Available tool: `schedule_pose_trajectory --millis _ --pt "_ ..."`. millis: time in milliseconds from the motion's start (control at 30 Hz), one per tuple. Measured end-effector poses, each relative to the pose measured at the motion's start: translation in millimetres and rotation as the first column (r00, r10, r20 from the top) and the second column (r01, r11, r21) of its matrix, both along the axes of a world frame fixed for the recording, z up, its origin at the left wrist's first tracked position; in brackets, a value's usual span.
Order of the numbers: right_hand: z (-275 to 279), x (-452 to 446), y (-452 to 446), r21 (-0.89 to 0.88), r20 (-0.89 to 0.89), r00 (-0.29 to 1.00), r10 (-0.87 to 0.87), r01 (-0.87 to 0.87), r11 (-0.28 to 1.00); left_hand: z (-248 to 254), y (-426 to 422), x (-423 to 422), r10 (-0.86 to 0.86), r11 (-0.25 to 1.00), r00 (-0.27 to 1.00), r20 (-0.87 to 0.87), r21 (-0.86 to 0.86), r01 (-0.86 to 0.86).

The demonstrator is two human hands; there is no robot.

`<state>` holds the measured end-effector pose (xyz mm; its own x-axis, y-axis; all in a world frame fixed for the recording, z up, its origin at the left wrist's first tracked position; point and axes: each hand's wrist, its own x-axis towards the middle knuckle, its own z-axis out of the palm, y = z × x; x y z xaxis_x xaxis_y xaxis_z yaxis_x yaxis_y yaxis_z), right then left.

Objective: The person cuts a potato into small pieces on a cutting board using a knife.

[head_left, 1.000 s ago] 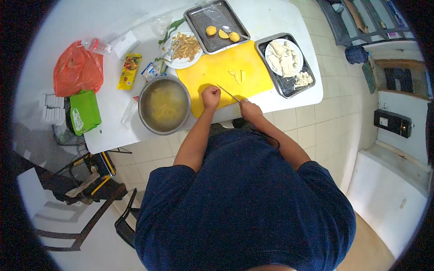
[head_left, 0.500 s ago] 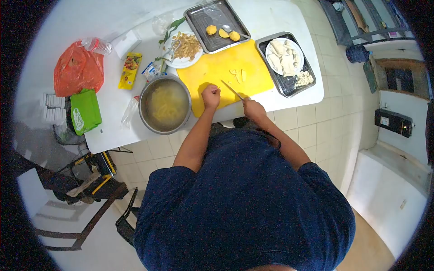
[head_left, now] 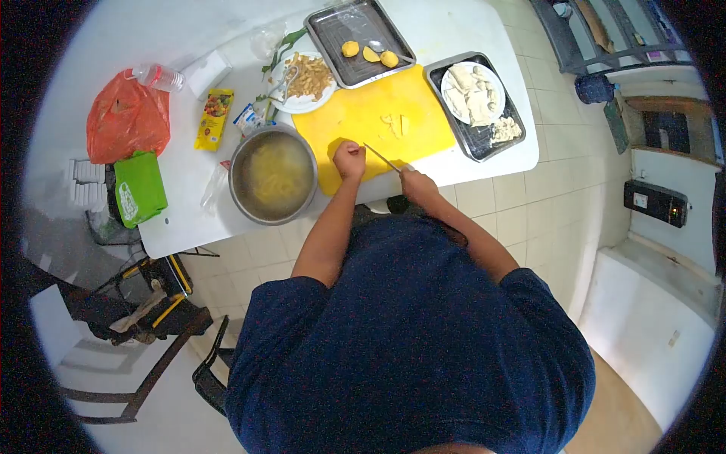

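Right hand (head_left: 418,186) is gripping the knife (head_left: 383,157) over the board (head_left: 348,113), where yellow pieces (head_left: 404,122) are lying. Left hand (head_left: 349,160) is resting curled near the blade tip; grip contents indeterminable.

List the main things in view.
Table: 1, white, upper centre
Cutting board: 1, yellow, on table
Trays: 2, dark, beyond and right of board
Cut pieces: several, yellow, on board
Larger pieces: 3, yellow, far tray
Pot: 1, grey, left of board
Plates: 2, white, beyond pot and on right tray
Carrier bags: 2, red and green, far left
Packets: 2, yellow and blue, beyond pot
Knife: 1, greyish, over board
Left hand: 1, bare, over board
Right hand: 1, bare, holding knife
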<state>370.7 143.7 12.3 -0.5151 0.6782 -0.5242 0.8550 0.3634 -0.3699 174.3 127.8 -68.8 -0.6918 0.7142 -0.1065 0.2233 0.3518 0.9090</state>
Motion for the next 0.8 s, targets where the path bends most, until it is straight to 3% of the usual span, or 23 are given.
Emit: schedule_pose_trajectory --millis 200,300,400,500,600,800 --pt "16 14 -9 0.064 0.076 0.997 0.000 -0.005 0.998 -7 0 -3 -0.030 0.993 1.000 -0.005 0.111 0.030" --pt "28 6 -2 0.024 0.079 0.989 -0.129 0.128 0.992 -5 -2 -1 -0.042 0.994 0.999 -0.022 0.102 0.044" --pt "17 3 0 0.072 0.017 1.000 -0.003 0.002 0.997 4 -5 1 -0.017 0.996 1.000 0.011 0.083 0.016" --pt "5 -5 -5 0.114 0.020 1.000 0.011 -0.013 0.993 11 -3 1 -0.025 0.997 0.994 -0.103 0.076 0.033" --pt "1 -6 -7 0.129 0.031 0.998 0.050 -0.053 0.990 6 -2 2 0.016 1.000 1.000 -0.019 0.027 -0.016" --pt "2 -6 -11 0.109 -0.059 0.998 0.038 -0.032 0.994 9 -4 6 0.010 0.995 1.000 -0.006 0.094 -0.010"
